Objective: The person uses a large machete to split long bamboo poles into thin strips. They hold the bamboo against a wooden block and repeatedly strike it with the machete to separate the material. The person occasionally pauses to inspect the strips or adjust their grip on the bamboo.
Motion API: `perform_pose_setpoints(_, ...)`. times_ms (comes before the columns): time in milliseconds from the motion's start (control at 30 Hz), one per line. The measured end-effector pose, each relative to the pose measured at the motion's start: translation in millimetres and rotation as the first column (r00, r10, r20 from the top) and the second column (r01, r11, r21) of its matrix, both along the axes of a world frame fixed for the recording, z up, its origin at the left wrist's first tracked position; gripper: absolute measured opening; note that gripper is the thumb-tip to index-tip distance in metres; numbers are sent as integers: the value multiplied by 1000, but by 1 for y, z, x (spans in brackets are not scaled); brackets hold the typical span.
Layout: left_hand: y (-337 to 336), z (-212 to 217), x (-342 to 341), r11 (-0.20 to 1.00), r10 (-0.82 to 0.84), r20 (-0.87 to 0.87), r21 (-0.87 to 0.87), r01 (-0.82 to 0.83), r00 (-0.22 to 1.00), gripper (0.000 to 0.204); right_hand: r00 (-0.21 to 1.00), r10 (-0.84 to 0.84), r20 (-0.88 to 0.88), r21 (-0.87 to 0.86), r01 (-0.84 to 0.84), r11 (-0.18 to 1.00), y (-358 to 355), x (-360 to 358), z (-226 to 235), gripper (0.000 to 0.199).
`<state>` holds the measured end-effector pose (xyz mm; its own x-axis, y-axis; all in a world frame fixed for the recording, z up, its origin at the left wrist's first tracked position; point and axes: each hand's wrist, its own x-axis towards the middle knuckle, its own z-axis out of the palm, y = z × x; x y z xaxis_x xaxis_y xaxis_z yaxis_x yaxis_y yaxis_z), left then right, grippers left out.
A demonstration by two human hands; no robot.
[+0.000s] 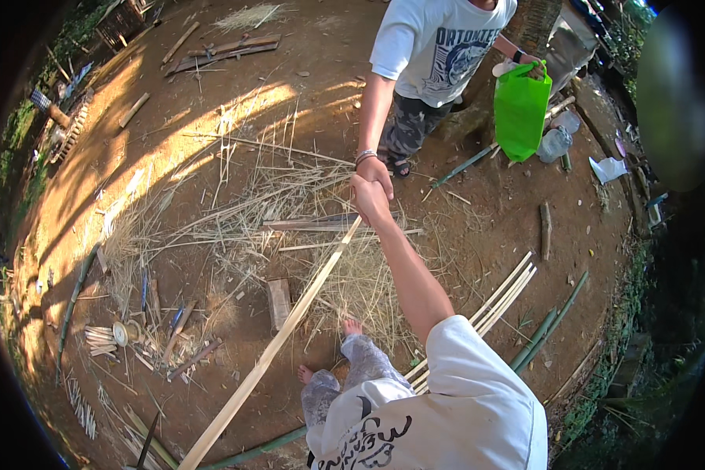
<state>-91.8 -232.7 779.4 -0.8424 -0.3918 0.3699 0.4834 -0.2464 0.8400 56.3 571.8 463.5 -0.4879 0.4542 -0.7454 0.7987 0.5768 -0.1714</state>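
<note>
My right hand [370, 199] is closed around another person's hand [377, 171], and the two are clasped in a handshake at arm's length in front of me. That hand has a bracelet at its wrist. A long pale bamboo strip [270, 356] slants up from the lower left edge, its tip ending just under my right hand. Whether my hand touches the tip I cannot tell. My left hand is outside the picture, so what supports the strip's lower end is hidden. The other person's far hand holds a bright green bag [522, 112].
Bamboo shavings [266, 188] litter the dirt ground. A wooden block [279, 304] lies near my bare feet. Split bamboo strips [503, 296] and green poles [548, 329] lie at right. Tools and a spool [122, 334] are at left. Plastic bottles [554, 143] lie by a tree.
</note>
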Motion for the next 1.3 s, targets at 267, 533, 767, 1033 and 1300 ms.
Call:
perform_pose_setpoints(267, -66, 16, 28, 940, -315, -72, 111, 321, 946, 74, 691, 367, -623, 738, 363, 569, -267, 79, 129, 68)
perform_pose_setpoints(533, -52, 7, 15, 887, -460, -94, -8, 461, 883, 84, 607, -554, -569, -780, -612, 130, -550, -27, 294, 54)
perform_pose_setpoints(767, -65, -17, 23, 895, -432, -114, -171, 411, 894, 97, 771, -540, -339, -919, -394, 15, -658, -87, 326, 79)
perform_pose_setpoints(1033, -111, -45, 16, 633, -773, -290, -286, 719, 565, 101, 630, -741, -233, -967, -231, 108, -717, -66, 317, 41)
perform_pose_setpoints(1300, -58, -17, 11, 498, -832, -313, -56, 865, 459, 76, 231, -888, -398, -898, -293, 327, -660, -29, 301, 94)
